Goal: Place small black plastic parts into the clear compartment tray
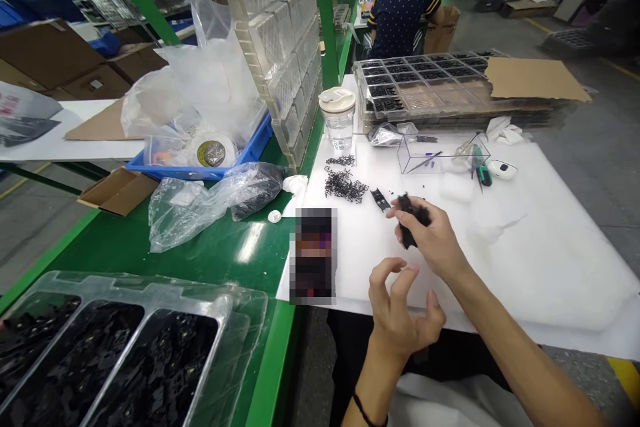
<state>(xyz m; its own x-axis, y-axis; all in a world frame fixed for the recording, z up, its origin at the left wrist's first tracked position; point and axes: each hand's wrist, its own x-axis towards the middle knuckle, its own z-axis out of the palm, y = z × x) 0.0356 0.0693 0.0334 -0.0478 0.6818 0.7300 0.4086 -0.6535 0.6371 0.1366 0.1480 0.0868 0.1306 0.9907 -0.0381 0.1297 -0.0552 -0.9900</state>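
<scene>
My right hand (434,232) is closed around several black plastic parts (409,235), held above the white foam sheet (500,260). Nearer to me, my left hand (403,310) is raised with its fingers curved and apart, and nothing shows between them. A single flat black part (380,199) lies on the foam just beyond my right fingertips. Left of it is a pile of small thin black pieces (345,185), with a smaller cluster of the same behind. A few tiny black bits are scattered near my right hand.
A lidded clear cup (340,121), a clear box (440,155) and stacked trays (425,107) stand at the back. A tray of black parts (180,347) is front left. Bags fill a blue bin (200,172). A person (405,7) sits beyond.
</scene>
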